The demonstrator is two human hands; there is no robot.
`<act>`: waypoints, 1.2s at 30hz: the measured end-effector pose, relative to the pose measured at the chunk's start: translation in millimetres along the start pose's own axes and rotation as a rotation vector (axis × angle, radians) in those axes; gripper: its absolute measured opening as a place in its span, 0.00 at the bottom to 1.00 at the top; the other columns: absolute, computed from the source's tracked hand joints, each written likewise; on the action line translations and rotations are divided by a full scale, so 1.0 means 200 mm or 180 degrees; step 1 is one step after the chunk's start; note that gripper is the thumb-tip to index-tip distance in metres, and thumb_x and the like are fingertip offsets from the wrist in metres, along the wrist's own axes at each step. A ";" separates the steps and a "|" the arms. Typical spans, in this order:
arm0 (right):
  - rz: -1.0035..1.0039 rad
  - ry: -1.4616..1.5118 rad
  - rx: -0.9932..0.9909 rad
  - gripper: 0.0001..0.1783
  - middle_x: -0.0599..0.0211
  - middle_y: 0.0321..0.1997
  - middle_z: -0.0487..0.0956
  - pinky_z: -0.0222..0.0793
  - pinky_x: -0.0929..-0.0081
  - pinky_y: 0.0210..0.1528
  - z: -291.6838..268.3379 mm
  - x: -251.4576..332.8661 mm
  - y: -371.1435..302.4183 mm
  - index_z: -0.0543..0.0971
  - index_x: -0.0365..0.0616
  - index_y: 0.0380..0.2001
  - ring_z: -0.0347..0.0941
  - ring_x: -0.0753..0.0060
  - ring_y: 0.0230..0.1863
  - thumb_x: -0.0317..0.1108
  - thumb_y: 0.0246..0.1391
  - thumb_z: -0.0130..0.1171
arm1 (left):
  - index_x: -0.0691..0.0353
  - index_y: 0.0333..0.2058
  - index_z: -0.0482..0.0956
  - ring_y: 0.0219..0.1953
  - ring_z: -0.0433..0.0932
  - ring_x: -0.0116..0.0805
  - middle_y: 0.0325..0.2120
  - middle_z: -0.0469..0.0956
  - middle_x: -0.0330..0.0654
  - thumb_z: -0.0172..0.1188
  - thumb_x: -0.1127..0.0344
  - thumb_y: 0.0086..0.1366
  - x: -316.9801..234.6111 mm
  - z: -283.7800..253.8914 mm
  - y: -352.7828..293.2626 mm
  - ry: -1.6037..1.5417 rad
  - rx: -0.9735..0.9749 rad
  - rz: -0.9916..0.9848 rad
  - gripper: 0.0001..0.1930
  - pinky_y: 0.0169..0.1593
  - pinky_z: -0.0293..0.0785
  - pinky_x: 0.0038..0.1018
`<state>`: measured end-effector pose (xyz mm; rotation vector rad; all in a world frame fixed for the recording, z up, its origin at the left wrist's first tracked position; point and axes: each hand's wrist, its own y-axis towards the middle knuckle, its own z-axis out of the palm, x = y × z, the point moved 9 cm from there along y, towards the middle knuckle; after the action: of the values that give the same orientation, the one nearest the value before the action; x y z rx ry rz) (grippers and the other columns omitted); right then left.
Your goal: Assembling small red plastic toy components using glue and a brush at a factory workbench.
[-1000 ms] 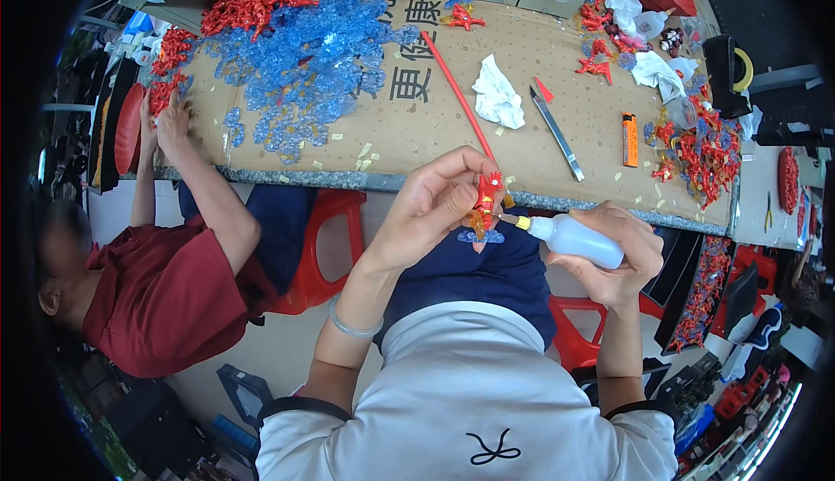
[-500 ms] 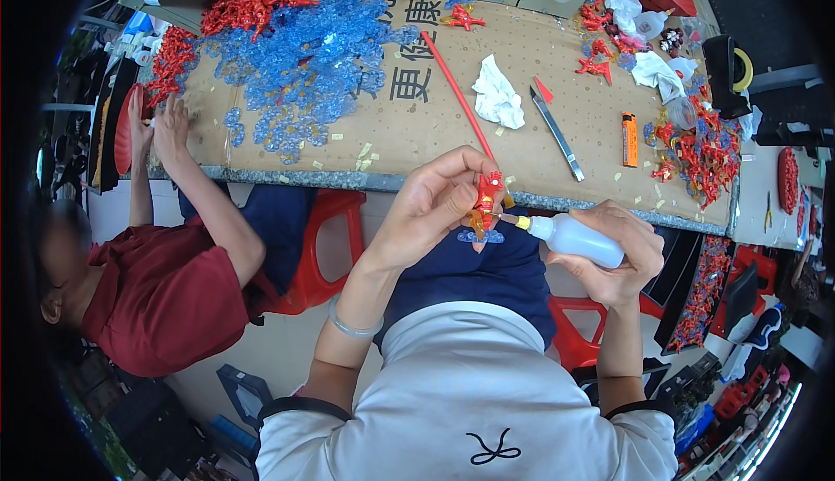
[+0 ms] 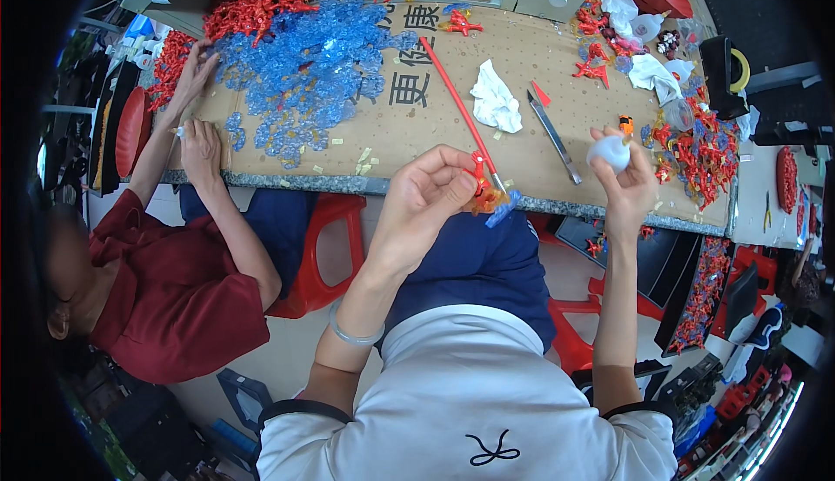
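Note:
Pinched between the thumb and fingers of my left hand (image 3: 430, 203) is a small red plastic figurine (image 3: 480, 172), with yellow-orange parts and a clear blue base (image 3: 503, 209) at its lower end. It hangs just off the table's near edge. My right hand (image 3: 628, 185) grips a white squeeze bottle (image 3: 611, 152) above the right part of the table, apart from the figurine. The bottle's bottom faces me and its yellowish tip points up and away. Beyond it an orange lighter (image 3: 626, 122) is partly covered by that hand.
Blue clear bases (image 3: 304, 63) and red figures (image 3: 261, 3) lie heaped at the far left. A red stick (image 3: 452, 90), a crumpled tissue (image 3: 497, 103) and metal tweezers (image 3: 554, 136) lie mid-table. More figures (image 3: 709, 155) are piled right. A co-worker in a maroon shirt (image 3: 183, 294) sits left.
My right hand has drawn the bottle away from the figurine, up and to the right, and turned it. The figurine is now tilted. The co-worker's hand has reached toward the pile.

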<state>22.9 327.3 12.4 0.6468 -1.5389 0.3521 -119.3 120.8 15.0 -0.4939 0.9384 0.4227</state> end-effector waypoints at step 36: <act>0.0340 0.0540 0.1072 0.08 0.55 0.30 0.78 0.72 0.84 0.27 0.29 0.29 -0.26 0.81 0.28 0.29 0.75 0.75 0.24 0.11 0.46 0.55 | 0.68 0.29 0.81 0.26 0.77 0.33 0.22 0.77 0.45 0.67 0.82 0.42 -0.23 0.25 -0.12 0.2529 0.0037 0.2319 0.12 0.31 0.72 0.23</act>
<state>8.7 242.0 56.6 0.7757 -1.3656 0.7398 -97.4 124.2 84.4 -0.2862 1.9019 0.9071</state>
